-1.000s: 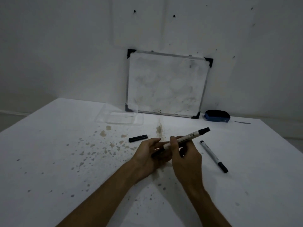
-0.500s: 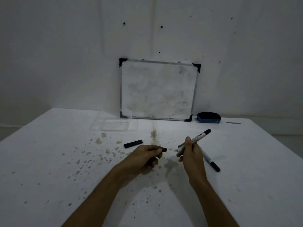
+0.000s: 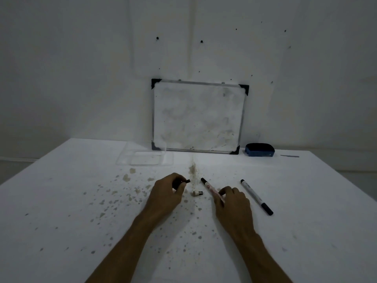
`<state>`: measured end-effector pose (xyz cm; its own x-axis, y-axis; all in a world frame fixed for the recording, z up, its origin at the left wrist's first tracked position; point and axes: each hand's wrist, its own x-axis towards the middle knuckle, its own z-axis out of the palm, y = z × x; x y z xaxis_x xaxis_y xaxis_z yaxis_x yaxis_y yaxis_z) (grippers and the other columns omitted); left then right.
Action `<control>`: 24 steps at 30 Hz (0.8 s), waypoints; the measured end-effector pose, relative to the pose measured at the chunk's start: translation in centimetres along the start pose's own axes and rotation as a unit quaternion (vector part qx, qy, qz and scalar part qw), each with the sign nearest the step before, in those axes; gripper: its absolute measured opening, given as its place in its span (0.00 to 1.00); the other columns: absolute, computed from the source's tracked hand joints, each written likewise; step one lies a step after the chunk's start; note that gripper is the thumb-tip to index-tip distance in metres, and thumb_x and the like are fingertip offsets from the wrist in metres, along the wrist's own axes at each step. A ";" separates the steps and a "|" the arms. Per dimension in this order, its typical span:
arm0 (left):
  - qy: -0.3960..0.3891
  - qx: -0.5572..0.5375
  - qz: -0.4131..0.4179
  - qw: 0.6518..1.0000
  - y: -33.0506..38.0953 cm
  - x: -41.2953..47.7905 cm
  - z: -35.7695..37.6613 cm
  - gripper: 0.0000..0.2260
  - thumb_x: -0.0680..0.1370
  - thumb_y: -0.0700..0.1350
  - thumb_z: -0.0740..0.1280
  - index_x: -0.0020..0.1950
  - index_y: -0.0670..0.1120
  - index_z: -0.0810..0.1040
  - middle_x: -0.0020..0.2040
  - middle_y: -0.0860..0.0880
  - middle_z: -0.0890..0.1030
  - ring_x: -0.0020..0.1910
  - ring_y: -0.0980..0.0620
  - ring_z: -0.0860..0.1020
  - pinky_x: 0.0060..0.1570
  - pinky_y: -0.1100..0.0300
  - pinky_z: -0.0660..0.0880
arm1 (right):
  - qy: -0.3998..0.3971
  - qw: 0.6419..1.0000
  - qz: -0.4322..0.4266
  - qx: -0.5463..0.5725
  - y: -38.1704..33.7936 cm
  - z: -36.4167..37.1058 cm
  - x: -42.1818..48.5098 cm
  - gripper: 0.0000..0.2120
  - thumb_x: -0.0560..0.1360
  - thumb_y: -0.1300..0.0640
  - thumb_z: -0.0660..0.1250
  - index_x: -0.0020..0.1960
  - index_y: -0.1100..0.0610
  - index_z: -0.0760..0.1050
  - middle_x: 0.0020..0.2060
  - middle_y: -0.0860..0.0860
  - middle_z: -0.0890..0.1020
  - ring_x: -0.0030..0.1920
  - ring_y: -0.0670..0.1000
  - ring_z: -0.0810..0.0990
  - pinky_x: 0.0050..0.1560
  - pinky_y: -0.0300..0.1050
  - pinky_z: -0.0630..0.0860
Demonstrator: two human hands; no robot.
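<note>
Marker [image 3: 210,187] slants low over the table [image 3: 306,221], pinched at its rear by the right hand [image 3: 232,203], likely to steady it. The left hand [image 3: 167,193] curls round a dark cap [image 3: 184,181]. A small white-and-black piece [image 3: 197,193] lies between them. A second marker [image 3: 256,197] lies right, clear of both. The whiteboard [image 3: 197,117], eraser [image 3: 260,150] and clear tray [image 3: 144,158] sit well back.

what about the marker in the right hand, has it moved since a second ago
Yes. The marker in the right hand came down onto the table, left of the lying marker, tip toward the brown stain.
</note>
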<state>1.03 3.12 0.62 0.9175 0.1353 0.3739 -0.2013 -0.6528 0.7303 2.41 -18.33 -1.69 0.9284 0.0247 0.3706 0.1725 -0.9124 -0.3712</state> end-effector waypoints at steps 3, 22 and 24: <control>-0.014 0.056 0.006 0.998 0.2 -0.6 -0.8 0.08 0.82 0.44 0.70 0.60 0.46 0.83 0.55 0.47 0.86 0.55 0.51 0.83 0.57 0.56 0.80 | -0.004 1.000 0.001 -0.023 -0.1 -0.3 -0.3 0.16 0.80 0.43 0.63 0.60 0.53 0.77 0.50 0.52 0.80 0.49 0.52 0.77 0.51 0.48 0.76; -0.038 0.131 -0.022 0.990 -5.8 11.5 -14.1 0.08 0.84 0.45 0.68 0.61 0.44 0.82 0.54 0.49 0.88 0.55 0.50 0.84 0.50 0.60 0.79 | -0.267 0.959 -0.091 -0.008 -10.4 5.8 14.3 0.26 0.85 0.46 0.54 0.78 0.59 0.64 0.78 0.59 0.66 0.75 0.60 0.66 0.74 0.53 0.62; -0.070 0.166 -0.028 0.983 -6.8 14.5 -13.7 0.10 0.83 0.45 0.69 0.61 0.43 0.83 0.57 0.45 0.86 0.57 0.46 0.83 0.56 0.55 0.79 | -0.288 0.950 -0.110 -0.040 -9.8 6.7 14.8 0.29 0.85 0.44 0.53 0.81 0.58 0.58 0.81 0.58 0.58 0.79 0.60 0.59 0.77 0.55 0.57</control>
<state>11.00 19.71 8.86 0.9671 0.0890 0.2385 -0.0475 -0.8574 0.5124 16.69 -6.29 1.74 0.9031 0.4164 -0.1050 0.3784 -0.8872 -0.2638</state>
